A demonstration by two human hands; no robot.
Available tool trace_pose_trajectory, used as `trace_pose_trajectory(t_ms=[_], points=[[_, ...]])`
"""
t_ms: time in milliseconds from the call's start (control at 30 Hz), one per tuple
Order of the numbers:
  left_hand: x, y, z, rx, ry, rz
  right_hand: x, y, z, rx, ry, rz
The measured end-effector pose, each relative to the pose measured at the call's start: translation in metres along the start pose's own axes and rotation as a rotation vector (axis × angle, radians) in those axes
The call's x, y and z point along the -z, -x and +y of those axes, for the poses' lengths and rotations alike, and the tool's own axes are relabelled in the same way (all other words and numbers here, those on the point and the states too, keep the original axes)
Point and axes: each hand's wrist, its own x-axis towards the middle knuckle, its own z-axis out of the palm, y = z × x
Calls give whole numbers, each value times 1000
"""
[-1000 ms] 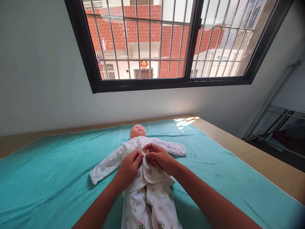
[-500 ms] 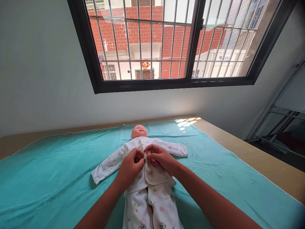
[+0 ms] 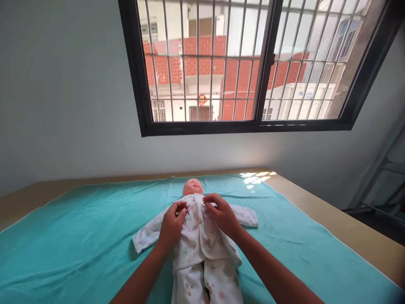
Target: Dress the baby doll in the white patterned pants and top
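Note:
A doll [image 3: 193, 186] lies on its back, dressed in a white printed jacket [image 3: 193, 240] and matching trousers [image 3: 221, 276]. The jacket's front edges meet down the middle, with a small button [image 3: 200, 221] visible on the chest. Over the left side of the chest is my left hand [image 3: 171, 223], its thumb and forefinger slightly apart and nothing seen between them. My right hand [image 3: 223, 215] hovers by the collar on the other side, fingers loosely curved and parted, holding nothing visible. Both jacket sleeves stretch outward on the cloth.
A turquoise cloth [image 3: 104, 236] covers most of the wooden table [image 3: 303, 198] under the doll. Behind stands a white wall [image 3: 79, 105] with a dark-framed, barred window [image 3: 202, 128]. A metal frame [image 3: 373, 181] is at the far right.
My hands have come away from the jacket's middle button and moved apart, up toward the chest and collar. The view has tilted upward and shifted slightly left.

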Motion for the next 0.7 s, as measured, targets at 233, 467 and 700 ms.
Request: trace_pose_trajectory(t_ms=[233,467,700], points=[[-16,-54,5,-80,-176,-79,-15,-59,-2,-154,322,-102],[-25,-68,-8,-42,-215,-117,-20,-66,14,-271,272,-111],[-28,-70,-15,-3,-243,-89,-12,-64,36,-419,-33,-172]])
